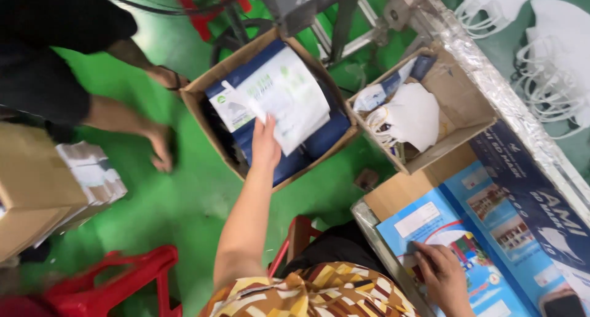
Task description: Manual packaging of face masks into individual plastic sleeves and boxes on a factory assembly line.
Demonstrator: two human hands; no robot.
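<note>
— Pinching a flat white-and-blue printed pouch [289, 99] with left hand [265, 146], over open brown cardboard box [200, 102] on green floor [184, 200].

— Right hand [441, 274]?

— Resting fingers spread, flat on blue printed sheet [491, 231] on table [393, 197].

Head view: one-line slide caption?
Left hand lowers a white pouch into a cardboard box; right hand rests on a blue sheet.

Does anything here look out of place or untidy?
Mostly not. The left hand lays a white pouch crooked on the stack in the floor box. White masks in the smaller box lie in a loose heap. The right hand rests on a blue sheet.
</note>
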